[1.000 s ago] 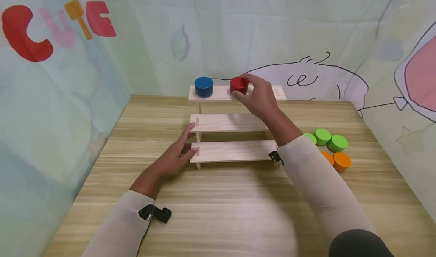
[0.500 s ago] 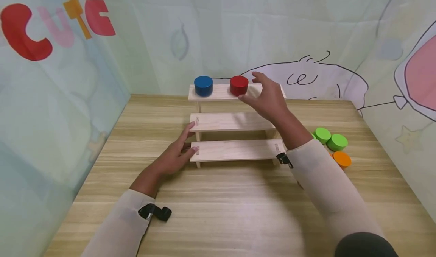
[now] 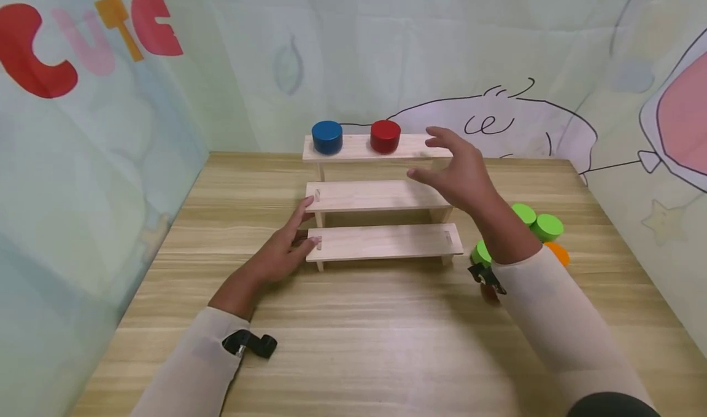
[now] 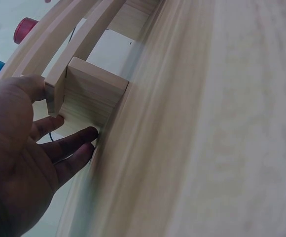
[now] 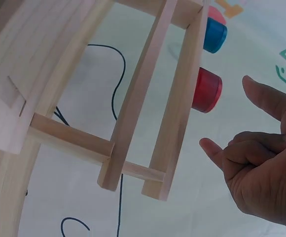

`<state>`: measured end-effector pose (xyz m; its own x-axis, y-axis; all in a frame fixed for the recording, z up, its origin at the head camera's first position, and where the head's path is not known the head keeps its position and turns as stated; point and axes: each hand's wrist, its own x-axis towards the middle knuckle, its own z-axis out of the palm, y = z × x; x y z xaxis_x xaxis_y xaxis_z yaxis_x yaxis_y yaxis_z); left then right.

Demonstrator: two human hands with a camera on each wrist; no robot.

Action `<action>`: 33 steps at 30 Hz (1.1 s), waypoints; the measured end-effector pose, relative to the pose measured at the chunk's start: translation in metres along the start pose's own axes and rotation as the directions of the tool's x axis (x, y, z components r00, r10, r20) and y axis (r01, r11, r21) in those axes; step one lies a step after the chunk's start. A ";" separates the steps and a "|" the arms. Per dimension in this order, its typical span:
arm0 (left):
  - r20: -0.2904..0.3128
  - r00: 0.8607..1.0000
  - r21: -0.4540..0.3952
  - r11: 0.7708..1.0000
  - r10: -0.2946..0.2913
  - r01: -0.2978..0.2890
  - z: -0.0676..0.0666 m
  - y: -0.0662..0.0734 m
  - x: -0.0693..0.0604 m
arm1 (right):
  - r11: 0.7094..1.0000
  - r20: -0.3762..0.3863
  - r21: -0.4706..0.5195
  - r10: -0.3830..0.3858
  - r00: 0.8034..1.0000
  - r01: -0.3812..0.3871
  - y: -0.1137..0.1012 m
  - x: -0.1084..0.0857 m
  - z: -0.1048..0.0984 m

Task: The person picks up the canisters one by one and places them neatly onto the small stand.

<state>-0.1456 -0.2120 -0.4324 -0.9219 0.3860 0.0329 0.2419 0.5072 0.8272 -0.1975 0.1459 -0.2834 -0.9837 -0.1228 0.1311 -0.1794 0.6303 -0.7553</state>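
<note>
A pale three-step wooden stand sits mid-table. On its top step stand a blue round block and a red round block, apart from each other. My left hand holds the stand's left end, thumb on the lowest step and index finger at the middle step; the left wrist view shows other fingers below the step's edge. To the right of the red block, my right hand is in the air with thumb and fingers spread, holding nothing. A gap separates it from the red block in the right wrist view.
Several green round blocks and an orange one lie on the table to the right, partly hidden by my right forearm. A brownish rounded thing peeks out below the wrist camera. Printed cloth walls stand behind and beside the table.
My right hand has let go of the red block and drawn away to the right, its fingers spreading. The red block stays on the top step. My left hand has stayed in place.
</note>
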 end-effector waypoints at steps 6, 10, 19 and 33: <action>0.000 1.000 -0.010 1.000 -0.004 0.004 -0.002 -0.001 -0.002 | 1.000 -0.011 0.024 0.001 1.000 -0.001 0.009 -0.018 -0.009; 0.003 1.000 -0.014 1.000 -0.003 0.003 -0.001 -0.001 -0.003 | 1.000 -0.012 0.013 0.010 1.000 -0.010 0.019 -0.033 -0.016; 0.005 1.000 -0.011 1.000 0.006 -0.006 -0.001 0.000 -0.002 | 0.999 -0.024 -0.009 0.043 0.999 -0.043 0.048 -0.067 -0.031; -0.004 1.000 -0.007 1.000 0.021 -0.021 -0.002 -0.001 -0.001 | 0.992 0.041 -0.126 0.032 0.999 -0.027 0.089 -0.100 -0.054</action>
<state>-0.1454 -0.2146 -0.4323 -0.9178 0.3934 0.0531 0.2594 0.4931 0.8304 -0.1161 0.2557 -0.3290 -0.9878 -0.1339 0.0799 -0.1526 0.7252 -0.6714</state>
